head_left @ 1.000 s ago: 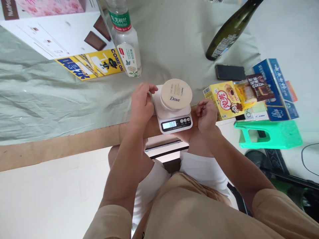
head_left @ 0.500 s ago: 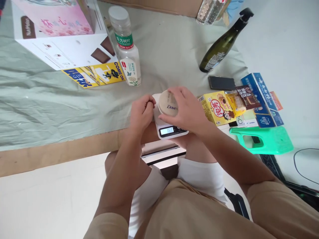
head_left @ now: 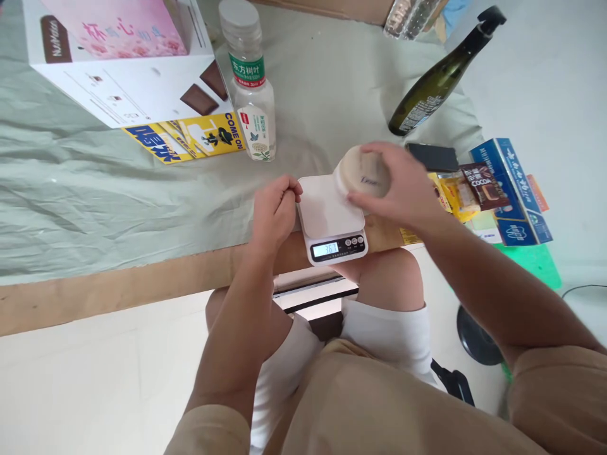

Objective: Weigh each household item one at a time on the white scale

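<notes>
A white digital kitchen scale (head_left: 332, 215) lies at the table's front edge, its lit display reading about 367. My right hand (head_left: 403, 183) grips a round cream-coloured Dove tub (head_left: 364, 172) by its sides. That tub is slightly blurred and hangs over the upper right corner of the scale, most of it off the weighing plate. My left hand (head_left: 275, 208) is closed, with curled fingers against the scale's left edge; I see nothing inside it.
At the left stand a white NutriMaster box (head_left: 128, 95), a yellow box (head_left: 190, 136) and a clear bottle (head_left: 253, 95). To the right are a dark green pump bottle (head_left: 431, 82), a phone (head_left: 432, 157), a cocoa snack pack (head_left: 486, 185) and a blue box (head_left: 515, 196).
My right hand has moved the Dove tub up and right, off most of the weighing plate. The display reading looks changed. My left hand stays at the scale's edge.
</notes>
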Available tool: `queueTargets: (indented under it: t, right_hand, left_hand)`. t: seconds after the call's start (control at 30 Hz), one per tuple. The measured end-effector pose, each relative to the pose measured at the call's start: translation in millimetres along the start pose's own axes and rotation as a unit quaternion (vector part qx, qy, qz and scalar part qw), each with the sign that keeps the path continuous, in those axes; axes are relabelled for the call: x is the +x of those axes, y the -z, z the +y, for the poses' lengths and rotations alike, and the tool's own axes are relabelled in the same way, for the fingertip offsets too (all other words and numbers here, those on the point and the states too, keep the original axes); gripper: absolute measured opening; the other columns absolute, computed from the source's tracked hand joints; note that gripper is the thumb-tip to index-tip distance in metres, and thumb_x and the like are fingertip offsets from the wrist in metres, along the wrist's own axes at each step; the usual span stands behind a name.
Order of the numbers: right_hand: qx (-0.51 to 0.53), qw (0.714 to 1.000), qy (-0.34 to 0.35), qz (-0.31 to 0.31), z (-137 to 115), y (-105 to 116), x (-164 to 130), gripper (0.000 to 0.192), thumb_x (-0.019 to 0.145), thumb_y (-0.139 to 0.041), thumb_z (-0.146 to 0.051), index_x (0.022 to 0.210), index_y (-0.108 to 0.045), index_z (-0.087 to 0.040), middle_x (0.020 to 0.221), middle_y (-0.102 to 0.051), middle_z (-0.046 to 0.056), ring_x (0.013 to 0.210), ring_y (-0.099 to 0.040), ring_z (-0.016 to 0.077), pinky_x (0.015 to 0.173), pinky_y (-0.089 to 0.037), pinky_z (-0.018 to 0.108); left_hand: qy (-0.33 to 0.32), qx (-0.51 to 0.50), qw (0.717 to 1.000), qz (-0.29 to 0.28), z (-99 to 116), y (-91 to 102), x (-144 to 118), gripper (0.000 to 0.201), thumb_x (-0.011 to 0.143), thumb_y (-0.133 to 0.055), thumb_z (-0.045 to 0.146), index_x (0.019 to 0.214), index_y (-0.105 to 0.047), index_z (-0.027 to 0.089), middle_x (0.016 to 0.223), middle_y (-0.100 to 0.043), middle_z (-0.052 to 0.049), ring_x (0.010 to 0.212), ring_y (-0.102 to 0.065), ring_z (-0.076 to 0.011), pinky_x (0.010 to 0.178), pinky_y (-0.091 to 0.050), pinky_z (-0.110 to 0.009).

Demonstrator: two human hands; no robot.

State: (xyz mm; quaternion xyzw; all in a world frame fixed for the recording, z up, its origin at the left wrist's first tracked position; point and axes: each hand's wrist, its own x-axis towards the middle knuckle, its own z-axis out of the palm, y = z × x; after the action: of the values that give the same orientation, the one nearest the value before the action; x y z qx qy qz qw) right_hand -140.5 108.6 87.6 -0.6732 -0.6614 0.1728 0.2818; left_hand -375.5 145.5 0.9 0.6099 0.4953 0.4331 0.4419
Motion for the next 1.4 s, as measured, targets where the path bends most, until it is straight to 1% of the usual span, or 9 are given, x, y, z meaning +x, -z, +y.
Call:
queueTargets:
  t: [0.2, 0.37, 0.57, 0.73, 0.9, 1.07, 1.17, 1.23, 1.4]
  right_hand:
    - [-0.057, 0.986, -0.137, 0.079, 28.0, 45.4, 51.6, 0.085, 0.055, -0.097, -0.01, 0.135, -0.07, -0.025, 0.141, -0.068, 0.012, 0.123, -0.061, 0.0246, 0.12, -0.043, 0.05]
    - [-0.107, 0.961, -0.243, 0.079, 59.3, 46.9, 73.0, 0.072, 0.058, -0.097, -0.009, 0.126, -0.075, -0.019, 0.119, -0.071, 0.005, 0.088, -0.051, 0.0103, 0.099, -0.039, 0.039]
    - [-0.077, 0.954, -0.281, 0.076, 84.7, 43.2, 77.0, 0.076, 0.049, -0.098, -0.002, 0.119, -0.078, -0.023, 0.085, -0.063, -0.004, 0.075, -0.042, 0.0107, 0.098, -0.041, 0.043]
    - [-0.046, 0.972, -0.208, 0.104, 61.3, 40.3, 73.5, 0.069, 0.054, -0.096, -0.005, 0.118, -0.073, -0.019, 0.132, -0.066, 0.012, 0.115, -0.062, 0.0202, 0.122, -0.038, 0.048]
    - [0.014, 0.998, -0.054, 0.002, -8.6, -8.9, 77.6, 0.062, 0.076, -0.087, -0.012, 0.135, -0.067, -0.016, 0.15, -0.063, 0.014, 0.143, -0.059, 0.0251, 0.134, -0.04, 0.047]
    - [0.097, 0.99, -0.025, -0.095, -61.5, -88.6, 110.0, 0.088, 0.083, -0.09, -0.029, 0.155, -0.04, -0.019, 0.168, -0.05, 0.011, 0.156, -0.052, 0.0233, 0.136, -0.045, 0.046]
    - [0.186, 0.976, -0.031, -0.108, -70.9, -120.0, 127.8, 0.086, 0.09, -0.084, -0.027, 0.156, -0.031, -0.022, 0.163, -0.056, 0.005, 0.148, -0.058, 0.0154, 0.135, -0.046, 0.042]
    - [0.208, 0.972, -0.026, -0.109, -71.5, -130.9, 134.5, 0.074, 0.09, -0.082, -0.023, 0.149, -0.038, -0.023, 0.153, -0.065, 0.001, 0.131, -0.066, 0.011, 0.13, -0.052, 0.039]
    - [0.2, 0.976, -0.044, -0.069, -61.8, -136.7, 135.9, 0.05, 0.078, -0.091, -0.027, 0.11, -0.053, -0.025, 0.128, -0.072, 0.001, 0.114, -0.07, 0.0184, 0.118, -0.06, 0.048]
  left_hand:
    - [0.001, -0.009, 1.0, 0.004, -1.6, 1.0, 0.9, 0.023, 0.085, -0.049, 0.011, 0.076, -0.066, 0.025, 0.07, -0.066, 0.0, 0.07, -0.061, -0.0196, 0.07, -0.046, -0.034]
    - [0.003, -0.003, 1.0, 0.004, 0.4, -1.0, 2.5, 0.023, 0.085, -0.05, 0.011, 0.076, -0.066, 0.025, 0.069, -0.066, 0.0, 0.067, -0.059, -0.0195, 0.068, -0.044, -0.034]
    - [0.009, 0.004, 1.0, 0.001, 3.0, -1.1, 2.9, 0.025, 0.083, -0.05, 0.006, 0.075, -0.065, 0.024, 0.069, -0.065, 0.001, 0.067, -0.058, -0.0184, 0.068, -0.043, -0.033]
    - [0.007, 0.011, 1.0, 0.011, 2.0, 1.7, 5.1, 0.019, 0.08, -0.053, 0.01, 0.076, -0.065, 0.024, 0.067, -0.062, 0.001, 0.066, -0.054, -0.0184, 0.068, -0.042, -0.033]
    - [0.008, 0.002, 1.0, 0.023, -0.6, 4.1, 7.1, 0.016, 0.078, -0.051, 0.015, 0.078, -0.064, 0.024, 0.069, -0.065, 0.001, 0.067, -0.055, -0.0185, 0.068, -0.043, -0.032]
    - [0.005, -0.029, 1.0, 0.009, -1.4, 4.4, 6.5, 0.018, 0.073, -0.046, 0.013, 0.074, -0.061, 0.024, 0.073, -0.066, -0.002, 0.074, -0.059, -0.0197, 0.07, -0.047, -0.032]
    - [0.005, -0.04, 0.999, 0.005, -1.5, 5.5, 6.0, 0.018, 0.072, -0.047, 0.012, 0.073, -0.061, 0.024, 0.073, -0.066, -0.003, 0.073, -0.059, -0.0204, 0.069, -0.048, -0.033]
    - [0.005, -0.05, 0.999, 0.007, -1.4, 7.2, 6.0, 0.018, 0.071, -0.047, 0.012, 0.073, -0.061, 0.024, 0.073, -0.066, -0.003, 0.074, -0.059, -0.0208, 0.07, -0.049, -0.033]
    - [0.004, -0.067, 0.998, 0.02, -0.2, 12.6, 6.5, 0.017, 0.071, -0.048, 0.013, 0.073, -0.061, 0.024, 0.074, -0.065, -0.003, 0.076, -0.061, -0.0212, 0.072, -0.05, -0.034]
